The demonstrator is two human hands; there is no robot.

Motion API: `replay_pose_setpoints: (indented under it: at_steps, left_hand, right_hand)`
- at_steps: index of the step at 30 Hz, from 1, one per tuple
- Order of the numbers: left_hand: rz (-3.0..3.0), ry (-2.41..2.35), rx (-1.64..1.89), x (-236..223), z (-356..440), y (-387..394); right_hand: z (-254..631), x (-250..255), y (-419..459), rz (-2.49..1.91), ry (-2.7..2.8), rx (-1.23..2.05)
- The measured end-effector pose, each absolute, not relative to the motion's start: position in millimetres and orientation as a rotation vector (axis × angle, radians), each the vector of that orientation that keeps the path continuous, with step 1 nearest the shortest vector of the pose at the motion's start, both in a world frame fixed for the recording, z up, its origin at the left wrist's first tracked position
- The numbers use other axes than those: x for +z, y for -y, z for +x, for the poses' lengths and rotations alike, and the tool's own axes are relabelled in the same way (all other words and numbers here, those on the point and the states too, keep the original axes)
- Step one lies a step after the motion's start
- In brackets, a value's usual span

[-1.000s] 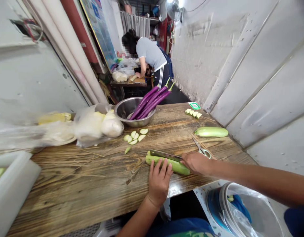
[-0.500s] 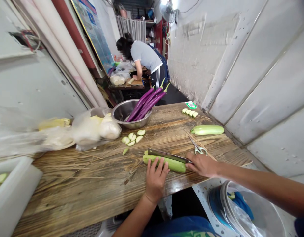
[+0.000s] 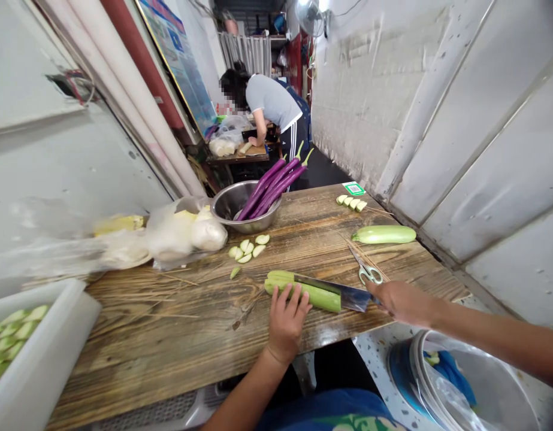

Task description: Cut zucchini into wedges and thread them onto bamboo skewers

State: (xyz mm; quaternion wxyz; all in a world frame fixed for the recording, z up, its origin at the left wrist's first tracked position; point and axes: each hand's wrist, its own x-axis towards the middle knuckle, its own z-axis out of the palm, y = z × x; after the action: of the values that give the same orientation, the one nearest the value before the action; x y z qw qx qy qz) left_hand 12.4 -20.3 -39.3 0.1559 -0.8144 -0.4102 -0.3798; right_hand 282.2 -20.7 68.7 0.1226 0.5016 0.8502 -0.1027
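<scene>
A pale green zucchini (image 3: 323, 298) lies at the table's near edge, cut lengthwise, with a second strip (image 3: 280, 275) showing behind it. My left hand (image 3: 286, 326) rests over the front piece, its fingers bent across the top and holding it. My right hand (image 3: 404, 304) is closed round the handle of a wide-bladed knife (image 3: 354, 297). The blade runs behind the front piece, between it and the strip; its far part is hidden there. Scissors (image 3: 369, 273) with pale handles lie just beyond my right hand. Several zucchini slices (image 3: 245, 251) lie farther left.
A whole zucchini (image 3: 384, 234) and skewered slices (image 3: 351, 203) lie at the back right. A steel bowl (image 3: 222, 209) holds purple eggplants (image 3: 276, 188). Left stand a white box (image 3: 78, 335) of slices and bagged food (image 3: 186, 230). A lined bucket (image 3: 420, 359) stands below right. Another person (image 3: 271, 102) works behind.
My right hand has drawn the knife back to the right, so more blade shows past the zucchini's end. My left hand keeps its place on the zucchini. The view has shifted slightly.
</scene>
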Motion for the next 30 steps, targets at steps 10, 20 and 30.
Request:
replay_pose_setpoints:
  at_steps: [10,20,30]
  left_hand:
    - [-2.323,1.150,-1.067,-38,12,21]
    - [-2.696,1.085,-0.475,-5,10,-25]
    - [-2.962,0.803,-0.102,13,-9,-76]
  right_hand:
    - [385,63,95,1.883,-2.293,-0.458]
    - [366,-11,171,2.809,-2.146,-0.524]
    - [348,-32,193,3.245,-1.907,-0.746]
